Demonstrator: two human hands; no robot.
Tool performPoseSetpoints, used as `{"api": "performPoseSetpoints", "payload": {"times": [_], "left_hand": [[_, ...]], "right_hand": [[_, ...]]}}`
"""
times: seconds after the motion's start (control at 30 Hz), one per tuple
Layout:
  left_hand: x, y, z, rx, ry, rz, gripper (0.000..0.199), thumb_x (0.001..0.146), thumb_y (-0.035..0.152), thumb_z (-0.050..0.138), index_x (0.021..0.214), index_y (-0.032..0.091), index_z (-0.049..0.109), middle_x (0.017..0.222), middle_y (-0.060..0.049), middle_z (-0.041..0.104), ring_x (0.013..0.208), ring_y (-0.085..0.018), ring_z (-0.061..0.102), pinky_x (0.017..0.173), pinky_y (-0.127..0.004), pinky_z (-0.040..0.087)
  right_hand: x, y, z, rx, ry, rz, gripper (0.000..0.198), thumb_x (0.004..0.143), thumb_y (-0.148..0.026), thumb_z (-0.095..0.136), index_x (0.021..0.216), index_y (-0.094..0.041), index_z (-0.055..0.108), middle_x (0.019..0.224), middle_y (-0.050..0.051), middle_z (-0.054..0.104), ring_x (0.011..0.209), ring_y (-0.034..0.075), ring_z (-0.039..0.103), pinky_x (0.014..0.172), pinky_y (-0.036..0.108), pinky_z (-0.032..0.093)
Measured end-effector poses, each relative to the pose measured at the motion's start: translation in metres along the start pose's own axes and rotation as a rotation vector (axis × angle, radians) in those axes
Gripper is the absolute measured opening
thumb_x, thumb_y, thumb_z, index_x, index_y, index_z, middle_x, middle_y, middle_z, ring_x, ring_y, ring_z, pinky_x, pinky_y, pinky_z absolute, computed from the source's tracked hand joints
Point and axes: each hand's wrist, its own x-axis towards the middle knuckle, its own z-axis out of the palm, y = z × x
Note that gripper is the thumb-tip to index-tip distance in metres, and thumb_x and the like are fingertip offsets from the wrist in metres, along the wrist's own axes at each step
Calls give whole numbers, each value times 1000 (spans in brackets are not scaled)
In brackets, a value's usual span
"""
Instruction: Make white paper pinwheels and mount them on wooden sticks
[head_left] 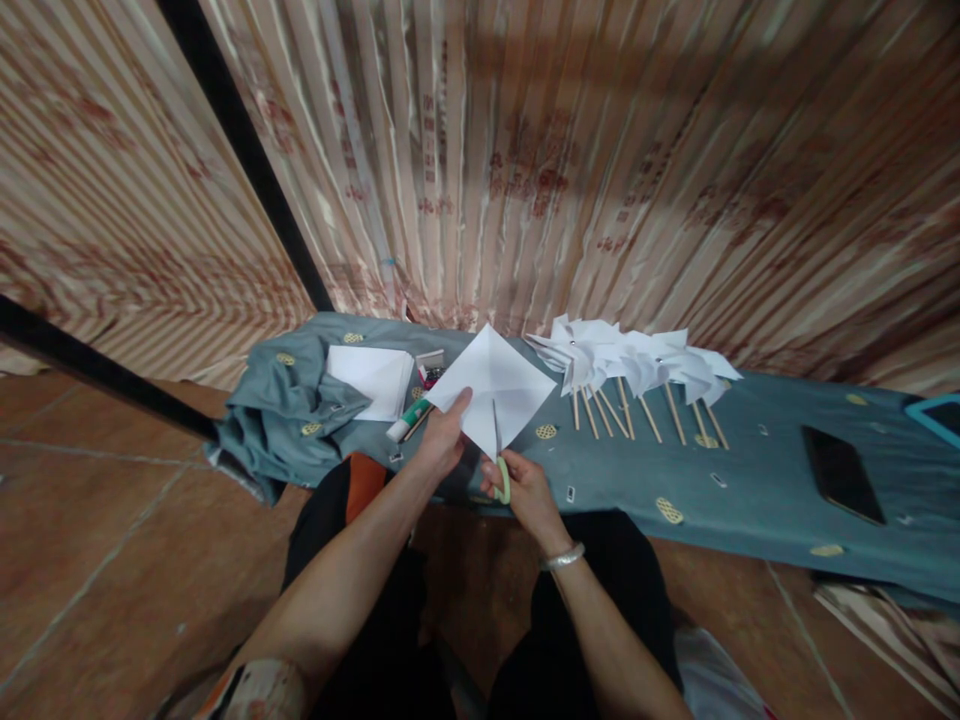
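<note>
A square sheet of white paper [510,375] with crease lines is held corner-up in front of me. My left hand [448,432] grips its left lower edge, thumb on top and the other fingers behind. In my right hand [523,487] is a pair of scissors [504,482] with light green handles, fingers closed round the loops. The blade lies along the crease at the paper's bottom corner, pointing toward the centre. Just left of the paper are a green and white glue stick [409,420] and a small open box [430,368] of tiny items.
A stack of white paper [371,380] lies left on the patterned grey-green cloth [622,470]. Several white paper pinwheels [637,360] on wooden sticks lie to the right. Farther right are a dark phone [843,474] and a blue-edged object [937,415]. A striped curtain [525,150] hangs behind.
</note>
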Motion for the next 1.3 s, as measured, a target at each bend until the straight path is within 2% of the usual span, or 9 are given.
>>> {"api": "performPoseSetpoints", "payload": {"times": [0.47,0.7,0.87,1.1,1.2,1.3], "left_hand": [[0,0,0,4,0,-2,19,75,24,75,91,17,68,84,-6,74,79,-20,68,74,-28,53],[-1,-1,2,-5,6,-3,13,78,20,70,89,15,67,75,-3,72,65,-16,65,68,-27,53],[-1,0,2,8,3,-14,12,78,21,70,88,15,67,82,-6,74,76,-20,69,72,-28,55],[5,5,2,-65,39,13,17,78,14,69,94,16,67,95,-7,75,89,-21,71,85,-31,56],[8,10,1,-107,55,25,14,80,11,66,95,14,67,94,-7,75,90,-19,71,89,-31,55],[8,15,-2,-112,73,31,15,81,10,65,95,13,67,94,-8,76,94,-19,71,92,-30,55]], "right_hand": [[1,3,-2,-24,-1,-15,38,64,-53,78,71,-17,65,54,-1,62,48,9,52,46,21,39],[-1,0,-1,-35,5,-11,38,64,-53,78,69,-17,65,53,-2,61,47,9,49,46,21,38],[0,3,-2,-42,-8,-17,39,65,-54,77,69,-17,64,53,-1,62,47,9,50,46,22,37],[-4,5,-12,-112,-145,2,44,71,-61,70,77,-17,66,57,-1,64,51,10,53,51,22,40],[-11,0,-23,-146,-234,84,48,66,-62,73,80,-17,67,58,-1,64,51,10,53,51,22,39],[-20,-10,-40,-184,-366,189,49,67,-61,74,85,-16,68,59,0,65,51,9,53,51,22,38]]}}
